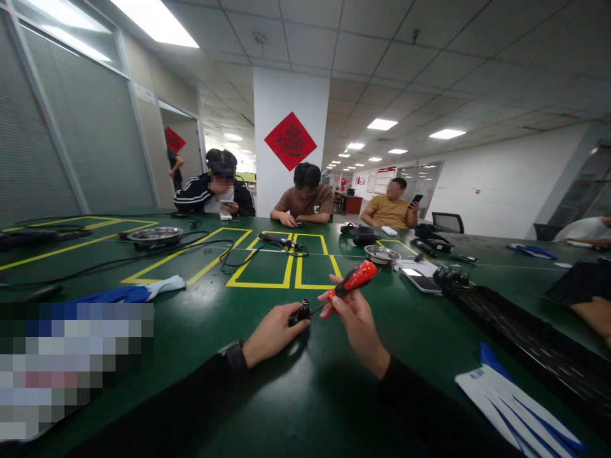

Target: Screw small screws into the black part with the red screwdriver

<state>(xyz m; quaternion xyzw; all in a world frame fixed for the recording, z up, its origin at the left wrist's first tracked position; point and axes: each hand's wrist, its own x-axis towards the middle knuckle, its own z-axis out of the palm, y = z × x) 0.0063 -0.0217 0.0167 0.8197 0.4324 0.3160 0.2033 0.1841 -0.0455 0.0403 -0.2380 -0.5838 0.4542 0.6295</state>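
Note:
My left hand is closed around a small black cylindrical part with a shiny metal top, held upright just above or on the green table. Fingers hide most of its lower body. In my right hand is a screwdriver with a red and black handle, gripped between thumb and fingers. Its handle tilts up to the right, while the thin shaft points down-left at the side of the black part. Whether the tip touches the part, I cannot tell.
Yellow tape frames mark the table, with a cabled black tool beyond my hands. A metal bowl, a phone and a long black tray lie right. Gloves flank me; several people sit around.

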